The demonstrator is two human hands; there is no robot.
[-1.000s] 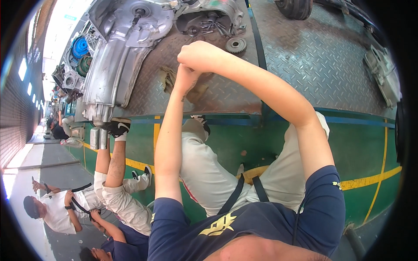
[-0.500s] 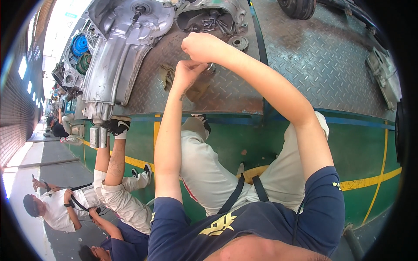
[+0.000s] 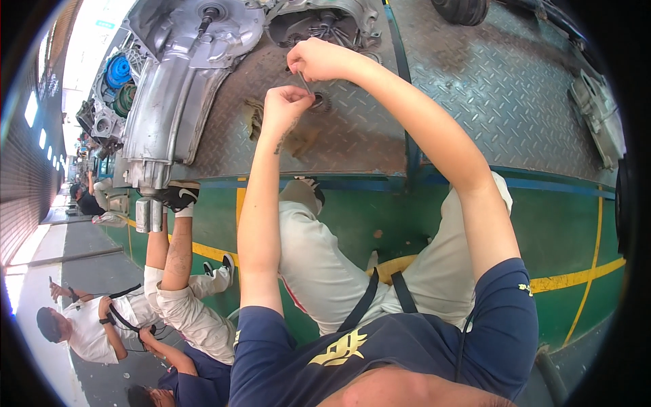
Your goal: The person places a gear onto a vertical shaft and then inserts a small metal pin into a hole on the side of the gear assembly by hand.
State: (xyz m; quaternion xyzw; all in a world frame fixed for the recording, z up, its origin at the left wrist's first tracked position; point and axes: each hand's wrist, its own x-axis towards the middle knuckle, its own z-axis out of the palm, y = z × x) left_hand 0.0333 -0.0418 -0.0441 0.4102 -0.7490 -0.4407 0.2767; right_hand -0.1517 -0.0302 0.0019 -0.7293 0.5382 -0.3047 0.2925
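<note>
My right hand (image 3: 320, 60) is closed round the upper end of a thin metal rod (image 3: 306, 83), which slants down to the fingertips of my left hand (image 3: 287, 105). Those left fingers are pinched together, and what lies between them is too small to make out. Beside them a small toothed gear (image 3: 323, 103) shows, partly covered by my left fingertips. A crumpled brown cloth (image 3: 299, 141) lies on the metal plate bench just below the gear.
A large silver gearbox housing (image 3: 159, 112) occupies the bench's left side. Behind my hands, an open casing (image 3: 371, 20) holds several metal parts. Blue and green round parts (image 3: 119, 72) sit farther left. A black wheel (image 3: 462, 10) stands at the back right. People (image 3: 91, 325) are at lower left.
My hands have drawn apart, the right moving up and away from the left, so the thin rod now shows between them. The whole view has shifted slightly.
</note>
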